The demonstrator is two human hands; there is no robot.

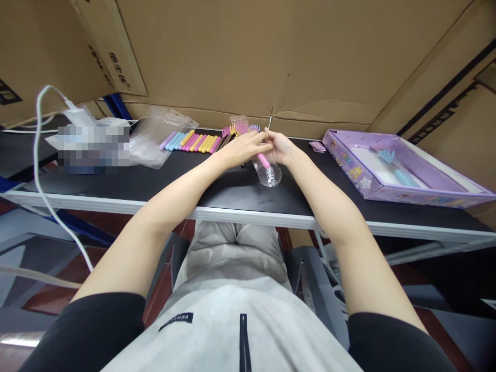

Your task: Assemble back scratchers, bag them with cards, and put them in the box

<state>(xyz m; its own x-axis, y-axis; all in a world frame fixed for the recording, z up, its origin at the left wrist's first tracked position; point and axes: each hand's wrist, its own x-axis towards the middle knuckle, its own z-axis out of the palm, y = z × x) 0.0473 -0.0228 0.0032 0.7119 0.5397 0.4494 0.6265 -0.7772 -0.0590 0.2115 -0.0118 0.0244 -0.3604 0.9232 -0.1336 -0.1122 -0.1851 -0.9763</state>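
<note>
Both my hands meet over the middle of the black table (163, 181). My left hand (243, 146) and my right hand (279, 147) are closed on a small clear plastic bag (268, 173) with a pink-handled toy comb (263, 160) inside it. The bag hangs down from my fingers toward the table. Just behind my left hand lie more small combs (231, 130) in pink, yellow and blue, partly hidden by my fingers. Left of them is a row of pastel sticks (191, 141) in purple, blue, yellow and pink.
An open purple toy box (372, 178) with a blue comb (395, 168) in its white tray sits at the right. Clear plastic bags (155, 137) lie at the left, beside a white charger with cable (39, 155). Cardboard sheets (271, 57) stand behind the table.
</note>
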